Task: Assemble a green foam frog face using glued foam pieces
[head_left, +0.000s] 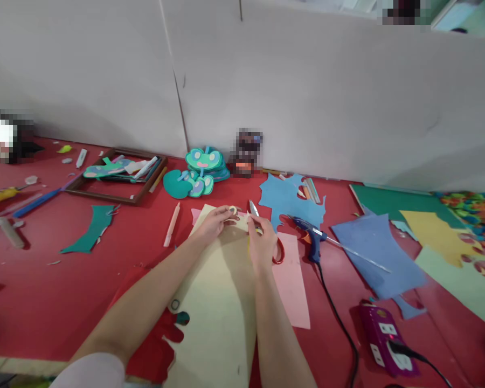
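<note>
My left hand [213, 225] pinches a small cream ring-like piece [233, 210] between thumb and fingertips. Just to its right, the fingertips of my right hand [262, 240] are pressed together over something too small to make out. Both hands are above the far end of a long cream sheet [214, 302], which has cut-out notches along its edges. Scissors with a red handle [282, 253] lie beside and partly beneath my right hand, the blade pointing away. A pink sheet [293, 285] lies to the right, and a peach marker [172, 223] to the left.
A blue glue gun [316, 242] with a black cord and a purple power strip [388, 339] are on the right, near blue sheets [375, 253]. Layered teal frog-like cut-outs [204, 161] sit at the back. A brown frame [105, 195] holds pens. A grey wall rises behind the red table.
</note>
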A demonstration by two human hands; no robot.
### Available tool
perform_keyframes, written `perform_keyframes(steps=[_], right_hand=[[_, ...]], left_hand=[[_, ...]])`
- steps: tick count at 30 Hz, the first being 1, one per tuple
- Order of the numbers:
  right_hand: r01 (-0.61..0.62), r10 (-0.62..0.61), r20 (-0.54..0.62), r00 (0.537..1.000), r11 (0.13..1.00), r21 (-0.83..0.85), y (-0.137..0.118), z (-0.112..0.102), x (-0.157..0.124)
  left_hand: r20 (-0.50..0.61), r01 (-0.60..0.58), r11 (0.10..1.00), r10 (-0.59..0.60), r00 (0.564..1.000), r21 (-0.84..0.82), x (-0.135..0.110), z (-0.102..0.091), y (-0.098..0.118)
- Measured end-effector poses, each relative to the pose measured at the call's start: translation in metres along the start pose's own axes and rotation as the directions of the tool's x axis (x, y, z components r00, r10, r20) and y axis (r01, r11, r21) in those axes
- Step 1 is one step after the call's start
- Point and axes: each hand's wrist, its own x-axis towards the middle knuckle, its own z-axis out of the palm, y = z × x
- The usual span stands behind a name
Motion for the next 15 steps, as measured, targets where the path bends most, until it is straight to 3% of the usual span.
perform_keyframes(steps=[3, 9, 15], right_hand=[[-0.020, 0.020, 0.007, 1.000, 1.000, 0.023, -0.001, 0.000, 0.000], [-0.297, 0.272, 0.122, 0.955, 0.893, 0.338, 0.011, 0.005, 0.005], [-0.322, 0.294, 0.131, 0.947, 0.843, 0.431, 0.017, 0.007, 0.006]], left_hand=[[-0.009, -0.003, 1.000, 0.003, 1.000, -0.002, -0.001, 0.000, 0.001], [0.033, -0.009, 0.999, 0.007, 0.999, 0.047, 0.001, -0.003, -0.004], [0.117, -0.019, 0.981, -0.004, 0.993, 0.191, -0.001, -0.001, -0.006]])
